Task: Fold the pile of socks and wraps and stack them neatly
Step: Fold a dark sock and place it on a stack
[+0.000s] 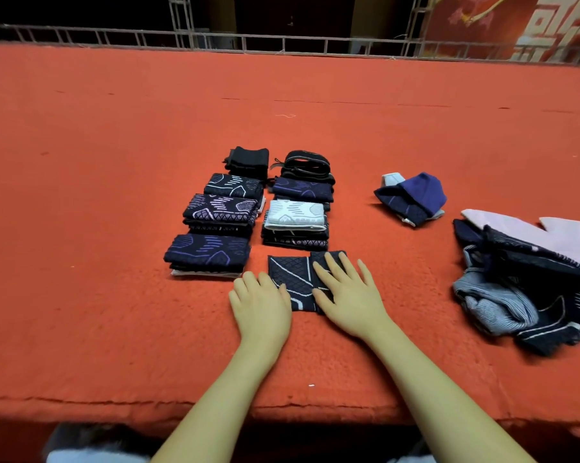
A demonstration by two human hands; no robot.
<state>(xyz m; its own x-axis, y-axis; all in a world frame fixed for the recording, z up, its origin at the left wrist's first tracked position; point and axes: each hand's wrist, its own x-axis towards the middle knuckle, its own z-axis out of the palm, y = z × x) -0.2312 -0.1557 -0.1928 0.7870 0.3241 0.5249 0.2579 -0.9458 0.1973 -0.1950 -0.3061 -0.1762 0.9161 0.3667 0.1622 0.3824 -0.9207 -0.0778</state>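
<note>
On the red-covered worktop [115, 329], a dark navy sock [290, 279] with white line patterning lies folded flat at the near centre, and both hands are on it. The left hand [260, 307] rests at its near left edge with fingers loosely straight, gripping nothing; the right hand [343, 289] lies spread wide across its right half, pressing it flat. This looks like the smoothing step of one fold, the piece not yet on a stack. Just beyond it stand two rows of folded stacks [248, 208], navy, black and one white-topped, side by side. To the right, well apart, lies a small loose bundle [412, 197] in blue and navy, and at the far right edge the unfolded pile [522, 279] of striped, navy and pale pieces. The next move probably calls for lifting the folded sock without undoing it and setting it squarely in line with the stacks. No containers are in view.
</note>
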